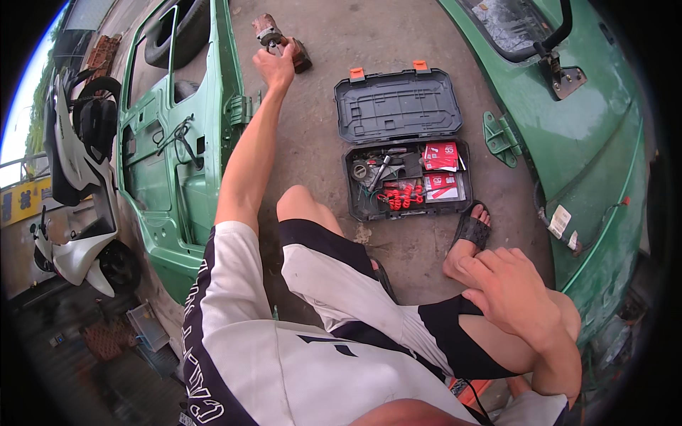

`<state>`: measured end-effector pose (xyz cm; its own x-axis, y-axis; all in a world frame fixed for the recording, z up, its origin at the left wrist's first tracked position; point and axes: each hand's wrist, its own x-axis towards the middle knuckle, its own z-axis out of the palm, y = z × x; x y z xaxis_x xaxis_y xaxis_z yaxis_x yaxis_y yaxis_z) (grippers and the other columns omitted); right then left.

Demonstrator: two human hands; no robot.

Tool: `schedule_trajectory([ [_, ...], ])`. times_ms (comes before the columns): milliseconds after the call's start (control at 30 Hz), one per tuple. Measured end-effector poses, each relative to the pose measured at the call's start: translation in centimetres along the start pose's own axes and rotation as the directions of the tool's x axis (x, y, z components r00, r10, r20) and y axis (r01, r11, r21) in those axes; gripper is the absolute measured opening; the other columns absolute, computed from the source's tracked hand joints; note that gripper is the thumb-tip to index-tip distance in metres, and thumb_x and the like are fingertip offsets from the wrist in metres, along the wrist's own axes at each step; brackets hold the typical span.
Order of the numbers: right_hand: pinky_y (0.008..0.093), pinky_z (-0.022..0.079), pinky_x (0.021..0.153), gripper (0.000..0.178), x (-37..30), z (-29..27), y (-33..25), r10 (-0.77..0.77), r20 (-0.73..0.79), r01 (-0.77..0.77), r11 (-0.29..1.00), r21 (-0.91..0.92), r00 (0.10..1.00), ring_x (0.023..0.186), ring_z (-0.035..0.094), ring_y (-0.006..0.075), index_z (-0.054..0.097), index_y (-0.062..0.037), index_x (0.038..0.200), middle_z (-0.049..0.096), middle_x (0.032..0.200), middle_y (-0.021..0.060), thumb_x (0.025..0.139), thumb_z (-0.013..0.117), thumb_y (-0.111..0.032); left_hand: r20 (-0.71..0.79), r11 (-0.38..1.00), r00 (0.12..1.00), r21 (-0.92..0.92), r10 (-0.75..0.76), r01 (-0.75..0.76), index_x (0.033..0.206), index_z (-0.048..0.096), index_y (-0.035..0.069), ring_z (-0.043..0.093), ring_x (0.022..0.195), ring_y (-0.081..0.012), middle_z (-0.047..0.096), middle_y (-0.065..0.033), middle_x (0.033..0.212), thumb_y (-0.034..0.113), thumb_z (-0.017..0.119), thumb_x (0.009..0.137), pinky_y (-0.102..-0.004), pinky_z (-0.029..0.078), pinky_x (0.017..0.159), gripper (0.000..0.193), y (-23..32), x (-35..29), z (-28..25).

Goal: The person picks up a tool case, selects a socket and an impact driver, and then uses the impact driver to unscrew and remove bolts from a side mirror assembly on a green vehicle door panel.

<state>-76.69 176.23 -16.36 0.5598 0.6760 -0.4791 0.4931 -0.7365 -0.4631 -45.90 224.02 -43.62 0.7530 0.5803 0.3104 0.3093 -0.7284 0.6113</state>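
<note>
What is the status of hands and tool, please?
Left hand on tool. Right hand empty, at knee. Tool's floor contact unclear. Open case to its right, clear.

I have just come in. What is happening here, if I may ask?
A person's left hand is stretched forward to a worn power tool; how firmly it grips is unclear. The right hand rests on the bent right leg. An open dark case, holding red-and-white packets and red coiled cord, lies between green vehicle parts.
</note>
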Motion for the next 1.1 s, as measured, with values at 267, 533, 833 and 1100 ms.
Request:
schedule_trajectory([
  [267,0.0411,0.045,0.091,0.046,-2.5,2.4,4.0,0.217,0.114,-0.221,0.975,0.018,0.969,0.099,0.06,0.028,0.059,-0.0084,0.123,0.062,0.105,0.0103,0.082,0.076,-0.022,0.144,0.952,0.941,0.064,-0.306,0.3,0.117,0.054,-0.019,0.07,0.102,-0.0305,0.068,-0.0252,0.116,0.054,0.093,0.061,-0.0354,0.056,0.088,0.1,-1.4,10.7,8.8],
  [533,0.0386,0.045,0.09,0.044,-3.9,2.8,4.4,0.17,0.076,-0.173,0.984,0.041,0.983,0.098,0.061,0.0239,0.061,-0.0064,0.121,0.062,0.11,0.0084,0.082,0.075,-0.023,0.158,0.873,0.859,0.073,-0.488,0.482,0.106,0.065,-0.008,0.069,0.081,-0.0208,0.069,-0.0134,0.097,0.04,0.094,0.059,-0.0338,0.058,0.071,0.073,-3.1,9.6,7.7],
  [833,0.0433,0.046,0.091,0.048,-0.2,0.7,2.4,0.069,-0.048,-0.064,0.994,0.087,0.996,0.097,0.061,0.0301,0.057,-0.0059,0.125,0.064,0.099,0.0097,0.082,0.074,-0.016,0.343,0.969,0.909,-0.01,0.236,-0.248,0.072,0.051,0.005,0.046,0.065,-0.0114,0.047,0.0026,0.07,0.036,0.091,0.063,-0.0255,0.041,0.062,0.052,6.3,1.1,-11.1],
  [1100,0.0392,0.047,0.1,0.062,7.1,1.3,2.3,0.123,-0.462,0.123,0.875,0.468,0.878,0.114,0.063,0.0338,0.054,0.0009,0.133,0.066,0.122,0.0203,0.082,0.081,-0.023,0.675,0.76,0.513,-0.647,0.531,0.065,0.067,0.026,0.017,0.033,0.065,-0.0043,0.032,0.0074,0.068,0.013,0.089,0.063,-0.0205,0.03,0.057,0.063,17.2,-14.8,-22.3],
])
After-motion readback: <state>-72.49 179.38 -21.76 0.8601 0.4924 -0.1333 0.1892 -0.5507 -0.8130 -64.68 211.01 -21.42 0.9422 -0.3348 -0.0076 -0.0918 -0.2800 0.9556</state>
